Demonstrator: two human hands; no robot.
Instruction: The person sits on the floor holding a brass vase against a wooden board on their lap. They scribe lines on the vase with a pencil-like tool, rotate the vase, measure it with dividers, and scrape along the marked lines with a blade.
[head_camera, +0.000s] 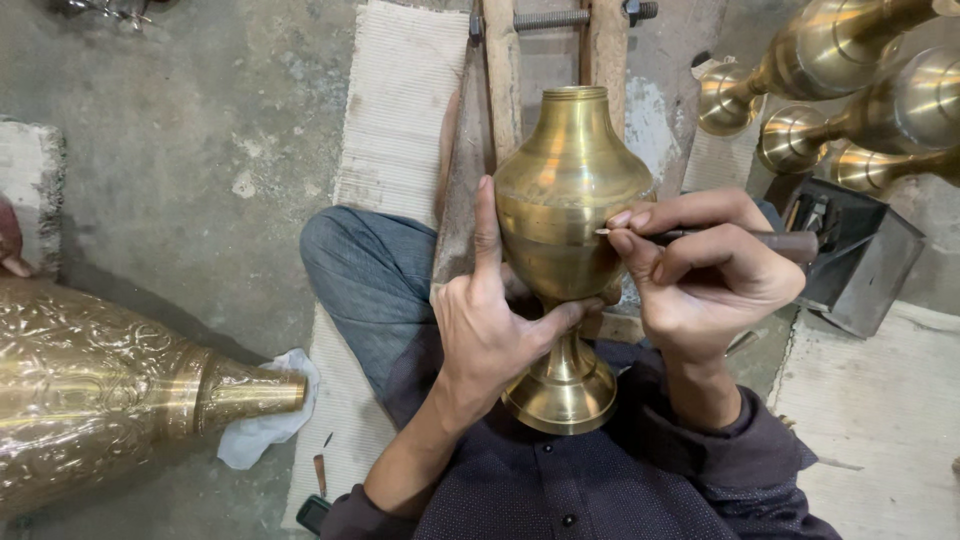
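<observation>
A large embossed brass vessel (90, 390) lies on its side on the concrete floor (200, 150) at the lower left, its neck resting on a crumpled white cloth (265, 425). Under the seated person a pale ribbed mat (395, 120) runs up the floor, and a bent knee in blue jeans (370, 275) lies across it. In the middle stands the plain brass vase (565, 240), upright in the person's lap against a wooden frame (505, 70) with a threaded bolt across its top; the vase's flared foot (562, 392) sits just above the dark dotted shirt (590, 490). At the upper right a cluster of smaller polished brass goblets (850, 90) lies tipped on its side, and below them sits a dark metal box (860, 260) with tools in it. The left hand (490, 325) has its grip closed round the vase's narrow stem, thumb hooked under the belly and forefinger stretched straight up along the body. The right hand (705, 275) holds a narrow pinch on a thin engraving tool (700, 237) with a dark wooden handle, its pale point touching the vase's widest band on the right side. A small chisel-like sliver (319, 474) lies on the mat near the lower left.
</observation>
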